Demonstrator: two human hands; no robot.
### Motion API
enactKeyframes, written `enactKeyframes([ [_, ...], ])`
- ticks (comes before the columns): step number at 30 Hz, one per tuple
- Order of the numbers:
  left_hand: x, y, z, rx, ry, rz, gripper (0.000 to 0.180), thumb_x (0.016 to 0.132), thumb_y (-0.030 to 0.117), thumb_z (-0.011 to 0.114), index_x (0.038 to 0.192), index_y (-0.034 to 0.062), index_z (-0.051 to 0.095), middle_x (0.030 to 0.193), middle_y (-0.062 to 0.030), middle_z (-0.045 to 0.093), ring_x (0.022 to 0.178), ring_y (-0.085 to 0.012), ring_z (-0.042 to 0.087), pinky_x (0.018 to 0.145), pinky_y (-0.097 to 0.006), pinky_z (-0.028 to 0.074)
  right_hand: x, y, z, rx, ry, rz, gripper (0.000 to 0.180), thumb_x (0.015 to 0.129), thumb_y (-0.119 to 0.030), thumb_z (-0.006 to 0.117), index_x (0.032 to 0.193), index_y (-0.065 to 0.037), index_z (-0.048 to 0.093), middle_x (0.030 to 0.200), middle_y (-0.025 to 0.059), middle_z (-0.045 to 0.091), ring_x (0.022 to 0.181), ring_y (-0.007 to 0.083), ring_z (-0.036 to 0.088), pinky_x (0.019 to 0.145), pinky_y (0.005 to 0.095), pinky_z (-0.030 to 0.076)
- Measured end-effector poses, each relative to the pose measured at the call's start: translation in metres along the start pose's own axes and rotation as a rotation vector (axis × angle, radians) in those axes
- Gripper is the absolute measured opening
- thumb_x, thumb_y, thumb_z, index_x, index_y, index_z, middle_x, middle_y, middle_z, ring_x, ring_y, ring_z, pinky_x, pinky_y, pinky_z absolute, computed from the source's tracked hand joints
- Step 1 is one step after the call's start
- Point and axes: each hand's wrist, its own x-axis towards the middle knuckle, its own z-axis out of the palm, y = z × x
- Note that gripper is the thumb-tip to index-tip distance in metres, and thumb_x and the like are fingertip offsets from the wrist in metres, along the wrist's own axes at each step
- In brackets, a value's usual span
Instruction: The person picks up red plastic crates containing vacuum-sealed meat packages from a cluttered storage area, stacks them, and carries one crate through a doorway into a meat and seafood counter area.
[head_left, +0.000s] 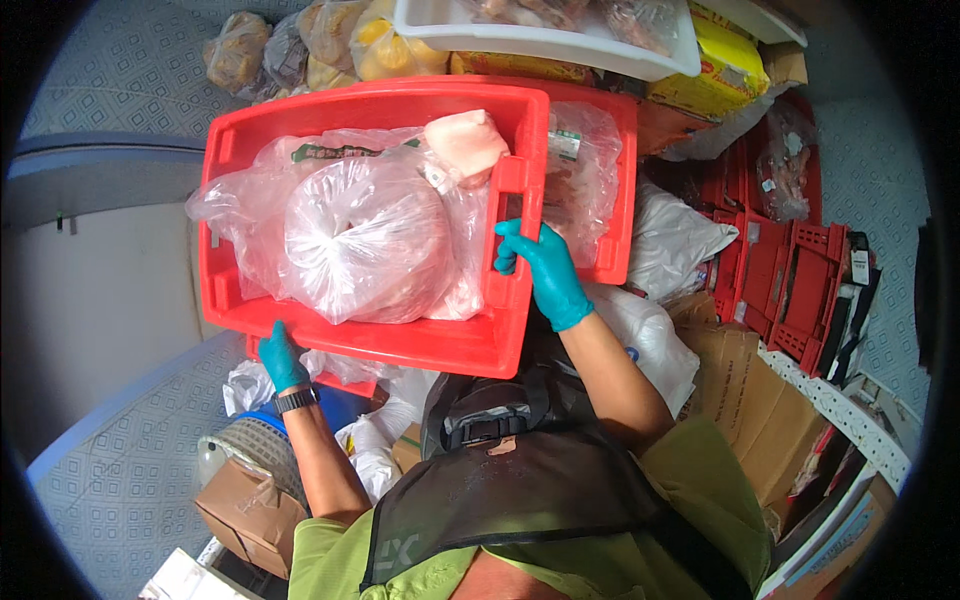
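Observation:
A red plastic crate [375, 350] is held up in front of me, tilted a little. In a teal glove, my right hand [545, 270] has its fingers curled through the handle slot on the crate's right end. My left hand [283, 360], gloved too, grips the near long side by the left corner; its fingers are partly hidden under the crate. Inside lies a large knotted clear plastic bag [365, 240] of pale pink stuff, probably meat. A pale pink block of meat or fat [466, 145] sits at the crate's far right corner, among more loose clear plastic.
Behind the held crate is another red crate [622, 200] with bagged goods. A white tub [560, 45] of bagged food stands at the back, beside yellow boxes [715, 60]. Red crates [790, 280] and cardboard boxes [745, 390] crowd the right; a brown box [250, 515] sits lower left.

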Motion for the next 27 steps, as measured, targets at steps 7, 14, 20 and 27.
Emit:
enactKeyframes([
  [7,-0.014,-0.003,0.000,0.007,-0.023,-0.055,0.021,0.088,0.019,0.061,0.101,0.0024,0.058,0.079,-0.0065,0.059,0.063,-0.0188,0.061,0.048,-0.033,0.052,-0.004,-0.035,0.023,-0.066,0.245,0.073,0.025,0.093,-0.024,0.055,0.092,-0.002,0.067,0.062,-0.0006,0.049,0.054,0.0090,0.047,0.052,0.0248,0.038],
  [14,-0.031,-0.001,0.014,-0.015,-0.155,-0.256,0.031,0.086,0.032,0.064,0.108,0.0106,0.058,0.091,-0.0064,0.065,0.073,-0.0205,0.064,0.050,-0.035,0.052,-0.007,-0.037,-0.005,-0.196,0.301,0.005,0.034,0.097,-0.028,0.050,0.095,0.003,0.065,0.059,-0.0019,0.043,0.051,0.0076,0.042,0.050,0.0229,0.035],
  [20,-0.008,0.017,0.034,0.142,0.049,-0.085,0.038,0.084,0.042,0.067,0.107,0.0127,0.058,0.070,0.0033,0.051,0.054,-0.0104,0.053,0.048,-0.029,0.051,-0.035,0.009,0.033,0.130,0.293,0.038,0.026,0.096,-0.028,0.053,0.089,-0.004,0.059,0.061,-0.0011,0.046,0.055,0.0084,0.044,0.054,0.0237,0.037],
  [27,0.077,0.005,-0.015,0.285,-0.087,0.168,0.042,0.084,0.015,0.064,0.122,-0.0013,0.054,0.110,-0.0133,0.062,0.090,-0.0242,0.064,0.077,-0.035,0.054,-0.054,0.067,0.053,-0.134,-0.440,0.211,0.035,0.092,-0.005,0.057,0.126,-0.002,0.052,0.119,0.0061,0.058,0.106,0.0131,0.055,0.092,0.0293,0.046],
])
